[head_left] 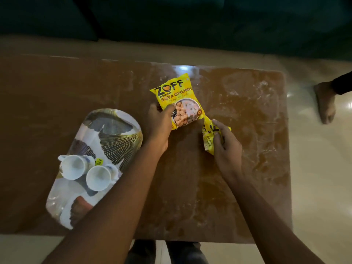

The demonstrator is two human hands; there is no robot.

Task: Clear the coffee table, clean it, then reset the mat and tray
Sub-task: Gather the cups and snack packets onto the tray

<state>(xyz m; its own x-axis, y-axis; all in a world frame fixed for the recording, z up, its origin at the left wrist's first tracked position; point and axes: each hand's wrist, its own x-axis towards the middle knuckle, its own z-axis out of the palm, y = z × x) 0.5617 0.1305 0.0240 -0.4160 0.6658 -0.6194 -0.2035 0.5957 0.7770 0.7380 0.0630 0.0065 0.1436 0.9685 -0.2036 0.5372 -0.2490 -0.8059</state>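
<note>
A yellow soya chunks packet lies flat on the brown coffee table, and my left hand pinches its lower left edge. A second, crumpled yellow packet lies just right of it, with my right hand closed on it. On the table's left sits an oval patterned tray carrying two white cups tipped on their sides. The right half of the table shows white dusty smears.
A dark sofa runs along the far side of the table. Another person's bare foot stands on the pale tiled floor to the right. My own legs show below the table's near edge.
</note>
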